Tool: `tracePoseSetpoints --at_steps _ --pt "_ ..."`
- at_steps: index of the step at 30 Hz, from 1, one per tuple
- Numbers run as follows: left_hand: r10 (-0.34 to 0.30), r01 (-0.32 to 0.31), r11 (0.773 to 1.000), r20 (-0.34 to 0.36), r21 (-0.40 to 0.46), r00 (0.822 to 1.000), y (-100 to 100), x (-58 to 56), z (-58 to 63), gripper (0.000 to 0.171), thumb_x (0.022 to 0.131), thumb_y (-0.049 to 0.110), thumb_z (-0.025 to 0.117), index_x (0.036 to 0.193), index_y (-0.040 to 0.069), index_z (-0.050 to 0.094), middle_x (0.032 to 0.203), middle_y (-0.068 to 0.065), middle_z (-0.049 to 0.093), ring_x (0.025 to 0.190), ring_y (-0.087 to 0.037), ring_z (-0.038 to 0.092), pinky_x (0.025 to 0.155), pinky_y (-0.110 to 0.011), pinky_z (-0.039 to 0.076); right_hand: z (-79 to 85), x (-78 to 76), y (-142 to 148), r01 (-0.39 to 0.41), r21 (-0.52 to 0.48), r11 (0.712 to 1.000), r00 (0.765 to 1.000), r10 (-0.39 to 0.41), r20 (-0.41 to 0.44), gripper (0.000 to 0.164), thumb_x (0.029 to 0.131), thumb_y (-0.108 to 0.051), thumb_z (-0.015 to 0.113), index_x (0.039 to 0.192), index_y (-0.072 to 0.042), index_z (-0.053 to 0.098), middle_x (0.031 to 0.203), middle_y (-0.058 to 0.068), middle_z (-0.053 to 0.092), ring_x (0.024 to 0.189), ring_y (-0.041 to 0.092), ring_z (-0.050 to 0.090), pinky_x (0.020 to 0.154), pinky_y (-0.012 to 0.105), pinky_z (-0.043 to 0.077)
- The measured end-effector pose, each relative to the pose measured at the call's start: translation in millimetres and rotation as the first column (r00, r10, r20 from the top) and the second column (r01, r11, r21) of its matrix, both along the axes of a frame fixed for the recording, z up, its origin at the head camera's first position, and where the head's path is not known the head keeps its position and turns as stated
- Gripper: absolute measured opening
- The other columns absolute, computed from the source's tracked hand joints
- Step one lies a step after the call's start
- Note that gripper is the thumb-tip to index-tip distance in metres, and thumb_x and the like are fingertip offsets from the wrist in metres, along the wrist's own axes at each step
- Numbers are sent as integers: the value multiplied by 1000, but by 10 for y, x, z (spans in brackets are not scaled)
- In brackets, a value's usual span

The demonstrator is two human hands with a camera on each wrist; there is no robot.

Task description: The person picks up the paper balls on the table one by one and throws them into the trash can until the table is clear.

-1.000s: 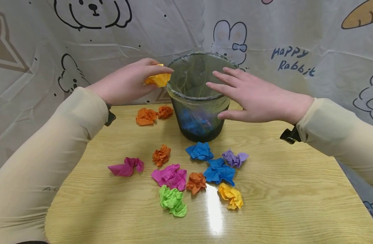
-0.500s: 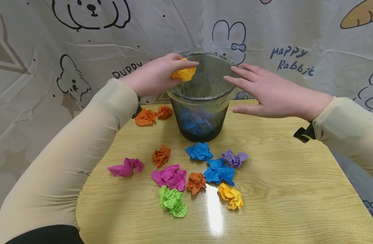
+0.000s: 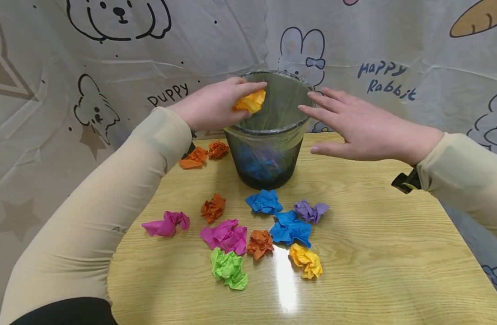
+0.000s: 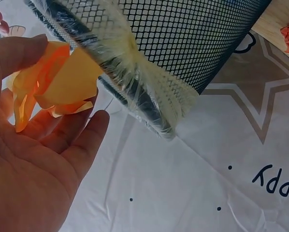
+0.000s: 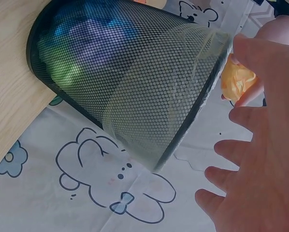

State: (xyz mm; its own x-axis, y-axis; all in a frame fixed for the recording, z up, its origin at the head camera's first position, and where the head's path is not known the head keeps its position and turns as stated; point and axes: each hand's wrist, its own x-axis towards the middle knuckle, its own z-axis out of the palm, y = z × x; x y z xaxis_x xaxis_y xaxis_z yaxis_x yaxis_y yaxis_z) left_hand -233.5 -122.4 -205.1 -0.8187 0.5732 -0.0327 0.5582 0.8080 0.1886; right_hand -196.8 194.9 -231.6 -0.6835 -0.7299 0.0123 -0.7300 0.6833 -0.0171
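My left hand (image 3: 216, 103) pinches a crumpled yellow paper ball (image 3: 251, 102) over the left part of the mesh bin's mouth. In the left wrist view, the thumb lies against the ball (image 4: 57, 82) and the fingers are behind it. The black mesh bin (image 3: 269, 155) has a thin clear yellowish liner folded over its rim. Blue, purple and green paper (image 5: 91, 41) shows through its wall in the right wrist view. At the bin's right rim is my right hand (image 3: 358, 124), fingers straight and spread, holding nothing.
Before the bin lie blue balls (image 3: 264, 201), a purple ball (image 3: 311, 211), a yellow ball (image 3: 307, 261), a green ball (image 3: 229, 268), pink balls (image 3: 225, 236) and orange balls (image 3: 260, 243). More orange paper (image 3: 194, 158) lies left of the bin. A printed curtain (image 3: 216, 40) hangs behind the table (image 3: 374, 253).
My left hand has carried the yellow paper ball rightward from beside the bin to over its mouth, slowing lately. My right hand has shifted a little to the right.
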Motion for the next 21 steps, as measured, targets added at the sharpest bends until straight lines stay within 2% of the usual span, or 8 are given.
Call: tracePoseSetpoints --at_steps 9,12,14,17,21 --pt "8 -8 1000 11 8 1000 1 -3 -6 73 104 30 61 166 28 20 156 -14 39 119 -26 55 103 -42 51 -18 14 -5 -4 12 1000 1000 4 5 86 100 -67 46 167 -21 15 171 10 4 156 37 0 123 59 10" --pt "17 -17 1000 17 -1 1000 7 1 -8 75 105 36 59 166 32 17 161 -12 35 127 -28 53 107 -45 48 -22 20 -2 -3 13 1000 1000 3 7 86 100 -67 46 166 -21 15 171 10 4 156 37 1 123 60 10" --pt "16 -15 1000 14 -13 1000 6 2 -12 76 105 41 58 166 33 14 164 -10 30 138 -30 47 112 -48 42 -23 24 0 -1 13 1000 1000 1 8 86 100 -67 46 166 -21 15 171 10 5 156 38 1 122 60 11" --pt "-2 2 999 -3 -35 1000 -3 0 -20 77 104 50 54 166 33 11 169 -8 21 151 -32 30 120 -51 30 -24 28 3 0 15 1000 1000 -1 7 87 100 -67 46 166 -21 15 171 10 4 156 38 2 122 60 11" --pt "-34 31 998 -46 -59 998 -27 -9 -29 79 103 60 47 166 28 11 170 -10 13 155 -33 15 124 -52 16 -31 30 10 3 20 1000 1000 -3 5 87 100 -67 46 166 -21 15 171 10 4 156 38 1 122 61 11"
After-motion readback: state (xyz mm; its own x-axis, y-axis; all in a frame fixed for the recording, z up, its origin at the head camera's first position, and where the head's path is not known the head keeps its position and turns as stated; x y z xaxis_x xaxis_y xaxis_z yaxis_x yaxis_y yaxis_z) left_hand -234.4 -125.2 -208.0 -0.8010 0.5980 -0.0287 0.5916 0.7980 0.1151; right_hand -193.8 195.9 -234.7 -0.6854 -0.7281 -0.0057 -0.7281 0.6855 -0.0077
